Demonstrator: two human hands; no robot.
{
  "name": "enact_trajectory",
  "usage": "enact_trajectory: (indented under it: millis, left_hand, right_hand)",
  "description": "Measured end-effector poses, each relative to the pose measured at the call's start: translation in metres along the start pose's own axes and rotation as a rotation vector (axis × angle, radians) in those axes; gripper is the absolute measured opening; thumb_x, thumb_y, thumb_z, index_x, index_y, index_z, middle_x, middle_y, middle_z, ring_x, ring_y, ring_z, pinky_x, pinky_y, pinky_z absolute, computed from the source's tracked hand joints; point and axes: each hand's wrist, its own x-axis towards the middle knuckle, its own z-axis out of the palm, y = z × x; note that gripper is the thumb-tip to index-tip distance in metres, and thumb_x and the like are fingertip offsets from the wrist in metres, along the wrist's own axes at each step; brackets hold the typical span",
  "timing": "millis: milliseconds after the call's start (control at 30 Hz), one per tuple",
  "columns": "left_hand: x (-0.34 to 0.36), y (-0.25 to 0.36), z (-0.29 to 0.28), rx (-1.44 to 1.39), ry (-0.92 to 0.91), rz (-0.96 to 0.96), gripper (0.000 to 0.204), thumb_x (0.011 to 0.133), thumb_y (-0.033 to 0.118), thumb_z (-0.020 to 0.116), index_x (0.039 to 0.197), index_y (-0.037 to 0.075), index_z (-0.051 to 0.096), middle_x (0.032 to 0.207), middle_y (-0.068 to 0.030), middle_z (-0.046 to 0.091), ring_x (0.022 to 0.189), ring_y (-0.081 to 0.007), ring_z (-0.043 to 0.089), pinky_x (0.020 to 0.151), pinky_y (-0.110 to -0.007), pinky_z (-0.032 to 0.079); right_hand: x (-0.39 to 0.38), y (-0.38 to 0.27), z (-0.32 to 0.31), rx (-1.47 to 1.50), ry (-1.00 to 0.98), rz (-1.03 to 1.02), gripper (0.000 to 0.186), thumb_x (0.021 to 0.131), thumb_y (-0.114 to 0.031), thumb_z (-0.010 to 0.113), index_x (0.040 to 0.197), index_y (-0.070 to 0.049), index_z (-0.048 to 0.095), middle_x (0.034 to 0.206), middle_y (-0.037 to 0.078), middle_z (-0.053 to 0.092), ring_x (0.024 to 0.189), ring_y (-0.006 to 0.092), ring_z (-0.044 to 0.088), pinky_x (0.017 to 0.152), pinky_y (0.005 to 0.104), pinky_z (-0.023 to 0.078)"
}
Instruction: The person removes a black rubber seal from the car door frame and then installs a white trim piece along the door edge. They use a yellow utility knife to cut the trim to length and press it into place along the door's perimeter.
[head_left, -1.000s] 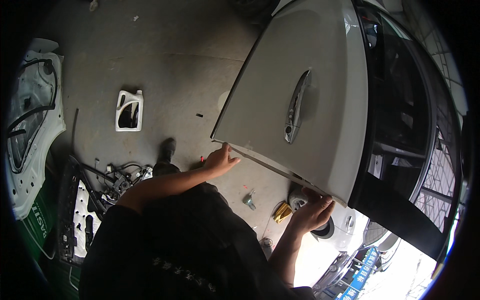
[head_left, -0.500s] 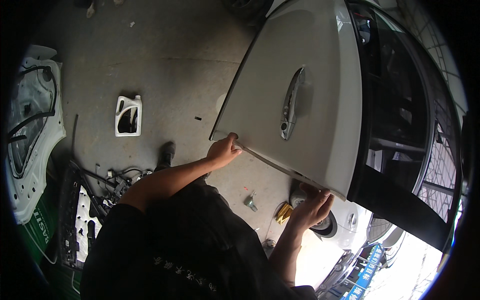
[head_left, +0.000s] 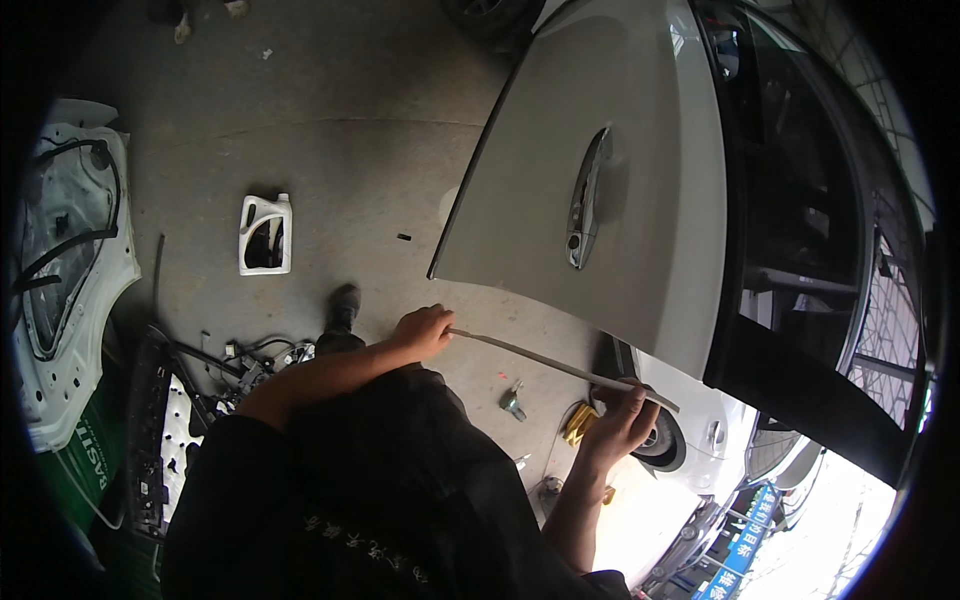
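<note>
A thin, pale grey strip (head_left: 540, 359) stretches between my two hands, just off the lower edge of a silver-white car door (head_left: 530, 200). My left hand (head_left: 424, 333) is closed round the strip's left end. Near its right end, my right hand (head_left: 624, 422) pinches it between thumb and fingers, and a short tip sticks out beyond. Strip and door are apart, with floor showing between them. A chrome door handle (head_left: 588, 200) sits on the door panel, which has a dark window frame along its right side.
On the concrete floor stands a cut-open white jug (head_left: 266, 235). At the left lean a bare door shell (head_left: 105, 250) and a black door trim panel (head_left: 155, 440). A green power tool (head_left: 513, 403) and a yellow object (head_left: 578, 424) lie ahead of me. A white car (head_left: 690, 440) is at right.
The strip has come away from the door's edge and moved toward me, held in both hands. My left hand has drawn back; the right has shifted slightly down.
</note>
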Motion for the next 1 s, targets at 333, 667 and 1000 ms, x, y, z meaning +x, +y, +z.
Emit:
enact_trajectory:
  millis: [333, 667, 1000]
  left_hand:
    - [-0.032, -0.098, -0.067, 0.302, -0.082, -0.178, 0.019, 0.082, 0.026, 0.064, 0.09, 0.009, 0.065, 0.087, -0.0122, 0.065, 0.085, -0.0337, 0.063, 0.074, -0.046, 0.05]
    - [-0.006, 0.009, -0.164, 0.593, -0.163, 0.15, 0.014, 0.083, 0.019, 0.064, 0.092, 0.008, 0.066, 0.088, -0.0119, 0.065, 0.083, -0.0341, 0.063, 0.073, -0.044, 0.051]
    - [0.03, 0.179, -0.105, 1.102, -0.379, 0.654, 0.007, 0.074, 0.013, 0.061, 0.078, 0.009, 0.064, 0.077, -0.0078, 0.062, 0.066, -0.029, 0.066, 0.062, -0.041, 0.053]
  right_hand:
    - [0.014, 0.102, -0.11, 0.156, 0.378, 0.364, 0.026, 0.097, -0.03, 0.052, 0.109, -0.007, 0.05, 0.087, 0.009, 0.062, 0.07, 0.0234, 0.066, 0.056, 0.0317, 0.053]
    - [-0.091, 0.324, -0.179, 0.496, 0.51, 0.93, 0.019, 0.094, -0.02, 0.052, 0.096, -0.001, 0.05, 0.082, 0.012, 0.059, 0.063, 0.0261, 0.064, 0.052, 0.0359, 0.056]
    - [-0.094, 0.194, -0.003, 0.188, -0.404, 0.426, 0.04, 0.085, -0.015, 0.063, 0.121, -0.001, 0.054, 0.111, 0.016, 0.063, 0.075, 0.0192, 0.065, 0.071, 0.0359, 0.052]
